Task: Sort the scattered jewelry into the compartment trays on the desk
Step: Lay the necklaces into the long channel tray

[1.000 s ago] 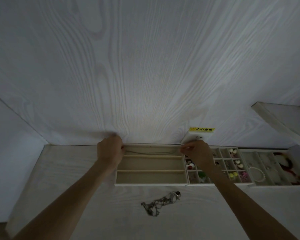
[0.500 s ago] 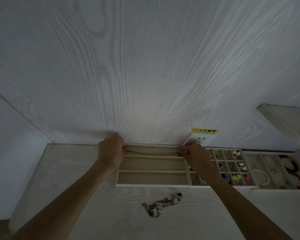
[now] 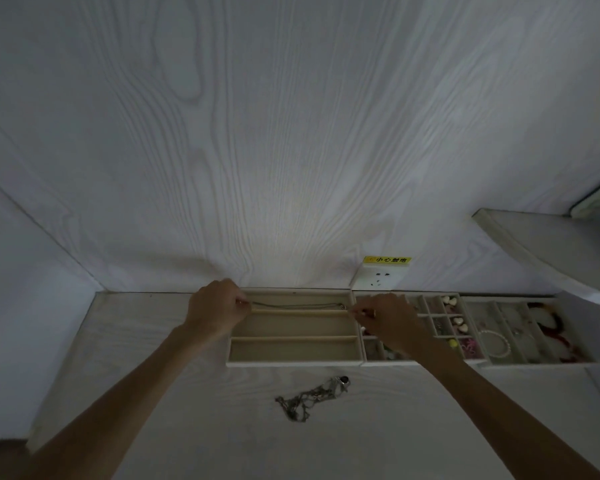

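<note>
I have the thin dark chain necklace [image 3: 297,305] stretched straight along the back slot of the beige three-slot tray [image 3: 293,362], my left hand [image 3: 219,308] pinching one end and my right hand [image 3: 388,320] pinching the other by what looks like its clasp. It should be nearly weightless, limp and quick to kink, so the ends are the place to hold it. The tangled silver chains [image 3: 312,396] on the pale wood-grain desk [image 3: 146,341] will likely snag; I'd lift them by one loose strand.
</note>
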Motion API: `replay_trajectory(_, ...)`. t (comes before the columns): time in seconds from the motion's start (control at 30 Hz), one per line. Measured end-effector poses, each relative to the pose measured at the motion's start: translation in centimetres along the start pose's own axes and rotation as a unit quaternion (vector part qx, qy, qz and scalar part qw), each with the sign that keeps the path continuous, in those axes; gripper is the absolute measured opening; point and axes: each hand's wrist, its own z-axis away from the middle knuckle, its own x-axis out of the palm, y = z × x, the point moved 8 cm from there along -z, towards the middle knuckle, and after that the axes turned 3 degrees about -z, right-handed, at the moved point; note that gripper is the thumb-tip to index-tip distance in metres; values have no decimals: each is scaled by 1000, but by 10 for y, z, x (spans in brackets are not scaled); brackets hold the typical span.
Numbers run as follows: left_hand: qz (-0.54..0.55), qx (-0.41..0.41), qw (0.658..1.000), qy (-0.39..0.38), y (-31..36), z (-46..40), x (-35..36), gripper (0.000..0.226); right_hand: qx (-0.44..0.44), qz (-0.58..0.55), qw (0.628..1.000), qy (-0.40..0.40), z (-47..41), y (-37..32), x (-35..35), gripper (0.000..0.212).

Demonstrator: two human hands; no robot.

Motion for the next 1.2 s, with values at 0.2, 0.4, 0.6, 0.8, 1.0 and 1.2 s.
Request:
replay_trajectory(0.2, 109, 7, 985, -134, 15, 26, 12, 16, -45, -5, 991, -123, 36, -23, 34, 22)
replay_trajectory(0.4, 150, 21, 973, -175, 21, 64, 40, 20, -66, -5, 988, -136, 69, -30, 71, 21)
replay_trajectory(0.6, 83, 76, 974, -198, 34, 88, 80, 14, 47, 24, 999, -11, 81, -6, 78, 27)
replay_trajectory(0.8, 46, 107, 981, -157, 63, 90, 99, 18, 121, -3, 991, 56, 93, 11, 75, 30)
replay_trajectory(1.0, 57, 108, 986, -112, 89, 85, 108, 22, 130, -10, 991, 36, 92, 9, 85, 29)
replay_trajectory(1.2, 43, 167, 968, -181, 103, 80, 116, 48, 90, -70, 993, 7, 90, 3, 71, 13)
